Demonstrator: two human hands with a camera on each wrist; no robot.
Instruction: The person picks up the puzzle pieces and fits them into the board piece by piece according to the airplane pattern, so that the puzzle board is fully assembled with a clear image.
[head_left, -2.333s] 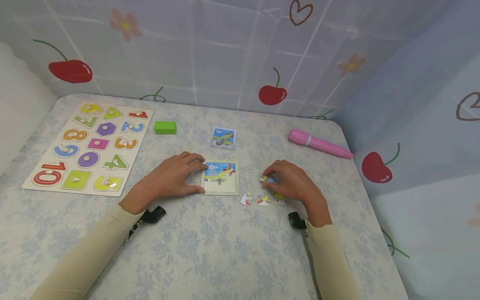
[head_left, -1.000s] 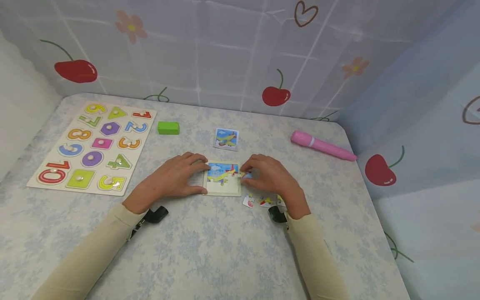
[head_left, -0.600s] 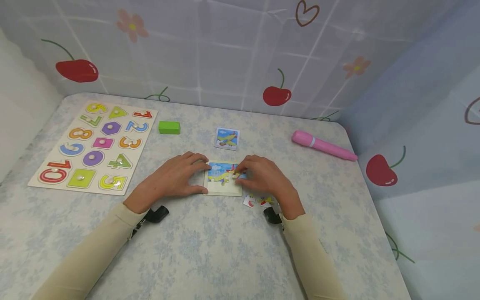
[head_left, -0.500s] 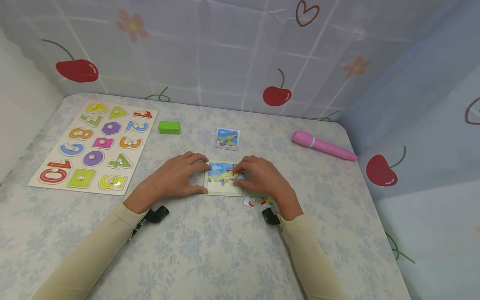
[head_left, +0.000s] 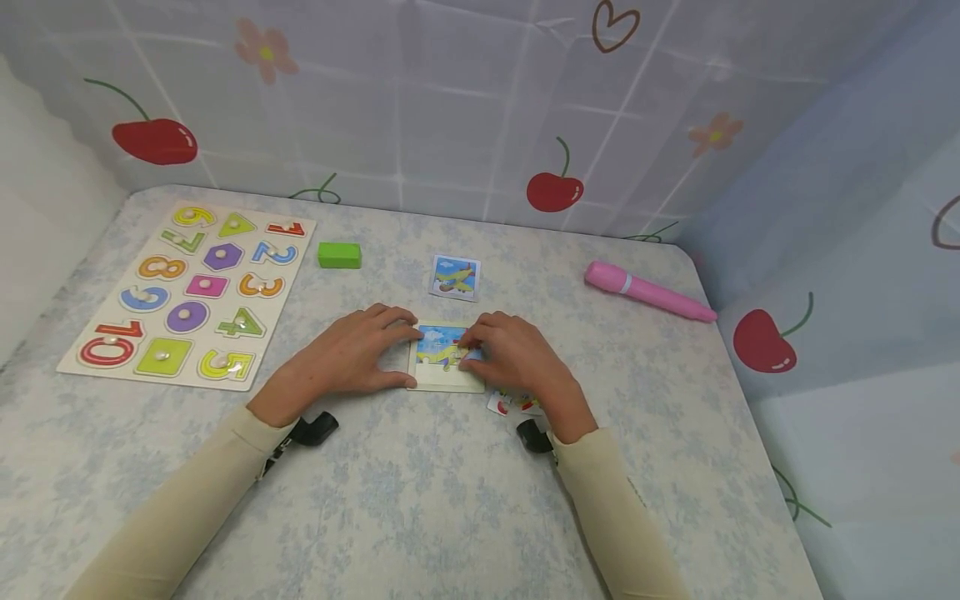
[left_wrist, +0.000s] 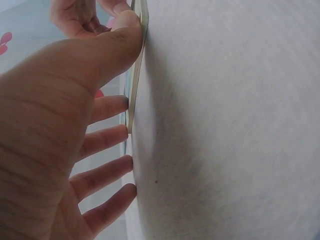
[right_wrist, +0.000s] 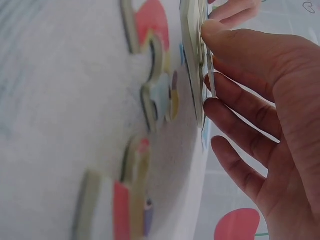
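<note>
A small jigsaw board (head_left: 446, 382) with a pale frame lies at the table's middle, its upper part filled with an airplane picture and its lower part bare. My left hand (head_left: 343, 352) rests at the board's left side, fingers fairly straight, thumb and fingertips touching its edge. My right hand (head_left: 517, 354) pinches a puzzle piece (right_wrist: 212, 77) over the board's right part, thumb opposite the fingers. Most of that piece is hidden from the head view. Loose puzzle pieces (head_left: 499, 404) lie just below the right hand, which partly covers them.
Behind the board lies a small airplane picture card (head_left: 455, 278). A green block (head_left: 339, 256) stands to its left, beside a large number-and-shape peg board (head_left: 187, 312). At the right back lies a pink pen-shaped object (head_left: 648, 293). A printed curtain (head_left: 450, 108) borders the table.
My right hand has carried the puzzle piece leftward from above the loose pieces to the board's right part, shifting slightly further left lately. My left hand has stayed at the board's edge.
</note>
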